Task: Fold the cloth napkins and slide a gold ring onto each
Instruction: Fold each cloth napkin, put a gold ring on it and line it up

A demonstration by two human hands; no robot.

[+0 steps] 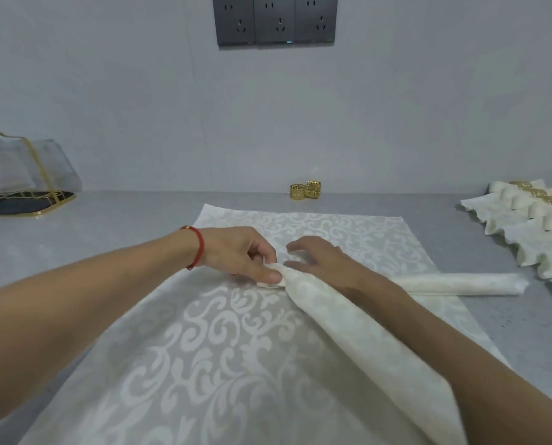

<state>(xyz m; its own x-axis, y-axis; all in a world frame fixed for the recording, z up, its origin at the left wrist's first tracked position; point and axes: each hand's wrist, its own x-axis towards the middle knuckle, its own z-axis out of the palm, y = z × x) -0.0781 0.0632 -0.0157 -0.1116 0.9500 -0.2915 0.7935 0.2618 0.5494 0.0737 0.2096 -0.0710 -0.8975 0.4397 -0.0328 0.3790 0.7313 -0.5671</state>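
Nearest to me, under both forearms, lies the rolled napkin (358,319), and I place everything else by it. Its long axis runs on a diagonal from close at my right toward the middle of the patterned cloth (204,342) that carries it. At that far tip it bends, and a second rolled arm (460,284) runs off rightward, its end lying on the bare table (107,226).

My left hand (236,255) has its grip on the tip of the roll: thumb and forefinger closed in a pinch on the cloth end, the other fingers curled loosely behind. My right hand (316,255) lies just past the bend with fingers spread and nearly straight, resting on the cloth and holding nothing.

I judge the left hand the nearer to the free tip, so a ring would go on there, sliding back along the diagonal toward me.

Beyond the roll, well apart and up by the wall, stand the gold rings (305,189). Further to the right of the roll sit the finished napkins (531,220), already ringed.
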